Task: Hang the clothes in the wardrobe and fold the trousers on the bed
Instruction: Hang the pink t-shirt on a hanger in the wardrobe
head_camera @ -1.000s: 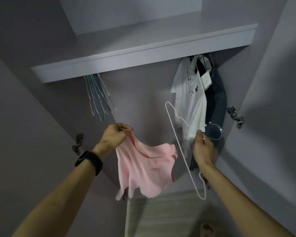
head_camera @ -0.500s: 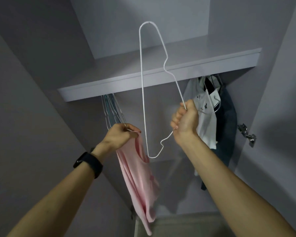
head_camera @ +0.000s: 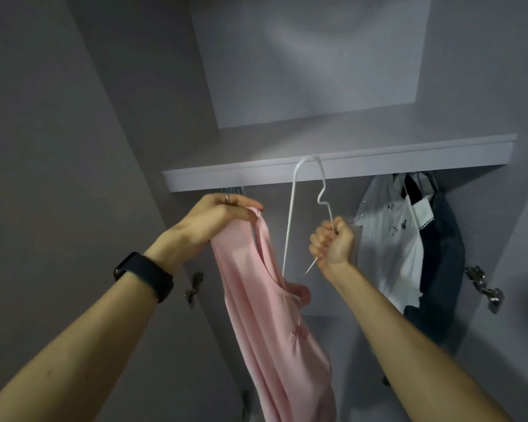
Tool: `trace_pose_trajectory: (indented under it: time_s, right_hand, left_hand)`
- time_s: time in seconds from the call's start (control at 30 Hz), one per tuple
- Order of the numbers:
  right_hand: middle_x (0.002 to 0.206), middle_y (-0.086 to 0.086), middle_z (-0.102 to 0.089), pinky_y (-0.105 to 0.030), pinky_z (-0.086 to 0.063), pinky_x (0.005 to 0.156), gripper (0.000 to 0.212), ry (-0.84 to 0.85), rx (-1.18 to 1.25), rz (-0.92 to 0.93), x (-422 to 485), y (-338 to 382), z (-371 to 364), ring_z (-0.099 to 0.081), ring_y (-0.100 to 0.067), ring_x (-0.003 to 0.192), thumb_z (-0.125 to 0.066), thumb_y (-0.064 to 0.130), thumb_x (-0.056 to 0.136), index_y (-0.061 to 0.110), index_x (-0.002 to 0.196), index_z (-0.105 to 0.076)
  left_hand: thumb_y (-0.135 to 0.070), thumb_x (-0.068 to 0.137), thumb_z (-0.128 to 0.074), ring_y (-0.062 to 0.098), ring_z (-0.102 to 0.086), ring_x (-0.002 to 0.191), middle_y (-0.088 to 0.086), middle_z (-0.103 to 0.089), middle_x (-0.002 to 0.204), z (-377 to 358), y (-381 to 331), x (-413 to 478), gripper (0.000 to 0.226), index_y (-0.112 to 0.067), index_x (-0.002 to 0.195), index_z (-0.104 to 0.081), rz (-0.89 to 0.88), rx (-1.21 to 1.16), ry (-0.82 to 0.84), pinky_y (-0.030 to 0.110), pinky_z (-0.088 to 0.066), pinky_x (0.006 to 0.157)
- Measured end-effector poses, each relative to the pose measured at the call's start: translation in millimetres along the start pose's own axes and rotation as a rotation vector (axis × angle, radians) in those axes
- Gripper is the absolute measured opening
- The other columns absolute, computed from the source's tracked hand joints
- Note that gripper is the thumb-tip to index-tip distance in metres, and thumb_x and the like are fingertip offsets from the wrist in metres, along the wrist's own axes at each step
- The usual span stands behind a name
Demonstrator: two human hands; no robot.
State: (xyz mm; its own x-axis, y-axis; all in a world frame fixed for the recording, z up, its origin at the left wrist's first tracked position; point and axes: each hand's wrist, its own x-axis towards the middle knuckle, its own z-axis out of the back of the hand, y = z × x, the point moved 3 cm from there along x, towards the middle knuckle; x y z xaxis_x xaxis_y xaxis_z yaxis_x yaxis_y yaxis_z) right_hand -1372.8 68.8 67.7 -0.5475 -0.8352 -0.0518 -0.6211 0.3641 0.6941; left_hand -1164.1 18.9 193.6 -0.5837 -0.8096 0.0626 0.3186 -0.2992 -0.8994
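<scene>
Pink top (head_camera: 265,300) hangs from left hand (head_camera: 223,217), fingers pinching one shoulder edge just under the shelf (head_camera: 409,161); the fabric drops between the forearms. Right hand (head_camera: 333,245) is fisted round a white wire hanger (head_camera: 290,223) held on end, its lower corner at the neck opening.

Step, as I read it: threading the hanger into the top. Next calls for seating both shoulders, levelling, then hooking it on the rail beside the white shirt (head_camera: 390,239) at the wardrobe's right.

Half a second ago the hanger stood higher, clear of the fabric, above the shelf. It is now lowered to the neckline.
</scene>
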Motion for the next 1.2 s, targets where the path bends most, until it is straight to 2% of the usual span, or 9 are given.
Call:
trace_pose_trajectory:
  time_s: [0.13, 0.2, 0.3, 0.37, 0.57, 0.67, 0.8, 0.93, 1.2]
  right_hand:
    - [0.038, 0.012, -0.023, -0.014, -0.012, 0.036, 0.047, -0.133, -0.178, -0.003, 0, -42, 13, -0.017, -0.004, 0.031, -0.035, 0.021, 0.098, 0.023, 0.052, -0.034]
    - [0.041, 0.012, -0.029, -0.021, -0.020, 0.043, 0.033, -0.191, -0.445, 0.082, -6, -54, 24, -0.024, -0.009, 0.038, -0.048, 0.038, 0.080, 0.022, 0.054, -0.035]
    - [0.048, 0.008, -0.031, -0.031, -0.025, 0.047, 0.034, -0.184, -0.827, 0.242, -15, -42, 32, -0.027, -0.010, 0.047, -0.043, 0.051, 0.063, 0.020, 0.050, -0.036]
    - [0.048, 0.004, -0.031, -0.027, -0.025, 0.045, 0.038, -0.115, -0.999, 0.336, -18, -17, 25, -0.026, -0.006, 0.044, -0.041, 0.049, 0.067, 0.016, 0.050, -0.037]
    - [0.054, -0.011, -0.024, -0.045, -0.038, 0.059, 0.043, -0.033, -1.432, 0.466, -9, 33, 11, -0.030, -0.031, 0.058, -0.044, 0.038, 0.077, 0.006, 0.051, -0.032]
    - [0.056, -0.017, -0.048, -0.040, -0.043, 0.064, 0.047, 0.075, -1.632, 0.444, -14, 35, -4, -0.050, -0.042, 0.068, -0.054, 0.034, 0.088, 0.006, 0.051, -0.043]
    - [0.057, -0.014, -0.041, -0.035, -0.035, 0.062, 0.045, 0.095, -1.669, 0.531, -19, 43, -28, -0.040, -0.040, 0.068, -0.053, 0.034, 0.088, 0.007, 0.053, -0.043]
    - [0.081, -0.016, -0.066, -0.033, -0.039, 0.066, 0.037, 0.174, -1.846, 0.455, -20, 43, -35, -0.057, -0.040, 0.084, -0.051, 0.036, 0.091, 0.008, 0.071, -0.065]
    - [0.051, -0.007, -0.045, -0.040, -0.050, 0.063, 0.044, 0.118, -1.796, 0.431, -14, 50, -16, -0.051, -0.039, 0.065, -0.053, 0.035, 0.085, 0.009, 0.051, -0.042]
  left_hand:
    - [-0.010, 0.074, -0.077, 0.015, -0.071, 0.090, 0.002, -0.078, 0.096, 15, -12, -2, 0.023, -0.019, 0.094, -0.081, -0.006, -0.110, -0.020, 0.030, -0.052, 0.091]
    - [-0.006, 0.076, -0.077, 0.013, -0.071, 0.087, 0.001, -0.078, 0.093, 25, -10, -5, 0.019, -0.018, 0.091, -0.081, 0.005, -0.143, -0.082, 0.029, -0.053, 0.089]
    - [-0.001, 0.080, -0.076, 0.014, -0.071, 0.084, 0.005, -0.078, 0.099, 40, 12, -13, 0.021, -0.016, 0.094, -0.079, 0.083, -0.131, -0.213, 0.028, -0.053, 0.084]
    - [0.001, 0.081, -0.073, 0.017, -0.070, 0.084, 0.010, -0.076, 0.106, 48, 35, -20, 0.028, -0.016, 0.103, -0.076, 0.171, -0.230, -0.250, 0.029, -0.056, 0.078]
    - [-0.004, 0.086, -0.068, 0.019, -0.071, 0.086, 0.008, -0.077, 0.104, 48, 80, -31, 0.034, -0.020, 0.116, -0.071, 0.292, -0.564, -0.258, 0.027, -0.058, 0.065]
    - [-0.001, 0.087, -0.067, 0.016, -0.071, 0.076, 0.008, -0.075, 0.097, 35, 79, -26, 0.031, -0.018, 0.113, -0.072, 0.255, -0.653, -0.274, 0.026, -0.056, 0.062]
    - [-0.003, 0.090, -0.068, 0.018, -0.067, 0.079, 0.008, -0.073, 0.101, 11, 83, -19, 0.030, -0.016, 0.116, -0.069, 0.267, -0.476, -0.252, 0.026, -0.055, 0.065]
    - [-0.005, 0.095, -0.062, 0.017, -0.065, 0.069, 0.005, -0.072, 0.083, -6, 97, -17, 0.025, -0.016, 0.118, -0.066, 0.310, -0.498, -0.210, 0.028, -0.053, 0.063]
    - [0.004, 0.093, -0.062, 0.012, -0.067, 0.059, 0.003, -0.068, 0.078, -21, 143, -32, 0.022, -0.009, 0.109, -0.069, 0.384, -0.414, -0.257, 0.027, -0.058, 0.059]
